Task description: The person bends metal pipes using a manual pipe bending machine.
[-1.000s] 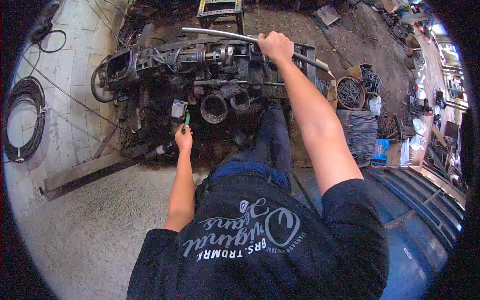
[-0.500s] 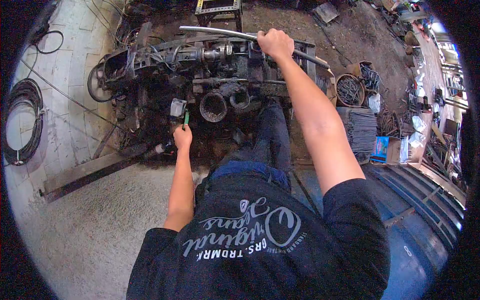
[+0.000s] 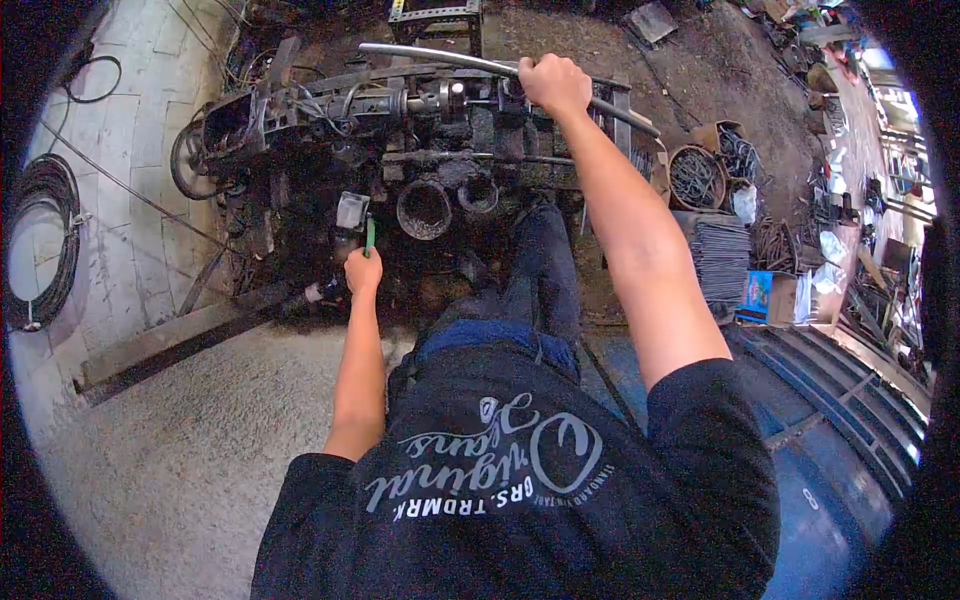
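Observation:
My right hand point(image 3: 557, 84) is closed around a long metal bar point(image 3: 440, 53), which lies across the top of a dark, greasy machine point(image 3: 375, 104). Lower down on the left, my left hand point(image 3: 363, 270) is wrapped round a green handle point(image 3: 370, 236). A pale grey box-like part point(image 3: 351, 211) is just beyond that hand, beside the handle. To its right are two round, blackened openings, the larger one point(image 3: 425, 210) nearer my left hand. A spoked wheel point(image 3: 190, 160) stands at the machine's left end.
A coiled black cable point(image 3: 45, 240) hangs on the left wall. Right of the machine are a round basket of metal pieces point(image 3: 697, 176), a stack of rods point(image 3: 722, 258) and a blue box point(image 3: 756, 294). A perforated metal stand point(image 3: 436, 14) is at the top.
The view has shifted slightly. My left hand and the green handle have moved a little, the handle now more upright. My right hand stays on the bar.

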A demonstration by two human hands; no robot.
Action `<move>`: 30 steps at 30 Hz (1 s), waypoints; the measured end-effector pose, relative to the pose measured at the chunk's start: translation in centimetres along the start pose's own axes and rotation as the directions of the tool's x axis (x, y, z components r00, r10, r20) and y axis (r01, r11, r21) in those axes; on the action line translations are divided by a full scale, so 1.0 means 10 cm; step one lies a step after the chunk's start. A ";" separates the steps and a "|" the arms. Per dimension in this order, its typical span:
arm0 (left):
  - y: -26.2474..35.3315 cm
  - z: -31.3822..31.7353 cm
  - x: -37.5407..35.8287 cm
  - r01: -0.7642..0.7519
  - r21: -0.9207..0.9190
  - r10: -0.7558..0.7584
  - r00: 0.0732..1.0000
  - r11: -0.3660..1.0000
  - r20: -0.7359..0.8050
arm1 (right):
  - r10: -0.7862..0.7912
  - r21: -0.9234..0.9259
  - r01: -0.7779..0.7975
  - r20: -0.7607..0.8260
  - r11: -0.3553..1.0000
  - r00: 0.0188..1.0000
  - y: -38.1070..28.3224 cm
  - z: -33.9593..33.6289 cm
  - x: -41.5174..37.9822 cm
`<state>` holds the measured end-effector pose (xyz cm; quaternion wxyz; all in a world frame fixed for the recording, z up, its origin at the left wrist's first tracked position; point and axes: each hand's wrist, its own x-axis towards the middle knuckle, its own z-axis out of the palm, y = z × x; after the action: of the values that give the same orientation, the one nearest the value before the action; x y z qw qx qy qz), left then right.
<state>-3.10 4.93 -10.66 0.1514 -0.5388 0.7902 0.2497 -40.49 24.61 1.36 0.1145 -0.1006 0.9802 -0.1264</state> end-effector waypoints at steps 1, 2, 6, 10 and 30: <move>0.02 -0.01 -0.03 0.008 -0.011 -0.009 1.000 1.000 -0.013 | 0.002 -0.007 -0.002 0.006 1.000 1.000 -0.01 0.00 0.00; 0.02 -0.02 -0.04 0.016 -0.022 -0.017 1.000 1.000 -0.025 | 0.003 -0.007 -0.003 0.007 1.000 1.000 -0.01 0.01 -0.01; -0.08 0.07 0.05 -0.020 0.022 0.021 0.997 1.000 -0.073 | -0.010 0.010 0.010 -0.021 1.000 1.000 -0.04 0.00 -0.02; -0.11 0.09 0.07 0.017 -0.021 -0.018 0.998 1.000 -0.066 | -0.019 0.009 0.019 -0.038 1.000 0.999 -0.03 0.05 0.00; -0.12 0.12 0.10 -0.034 -0.013 0.033 0.995 0.999 -0.096 | -0.014 0.005 0.014 -0.017 1.000 1.000 -0.04 0.05 0.01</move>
<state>-2.44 4.51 -12.47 0.1053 -0.5380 0.8036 0.2319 -40.45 24.13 1.00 0.1054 -0.1059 0.9801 -0.1305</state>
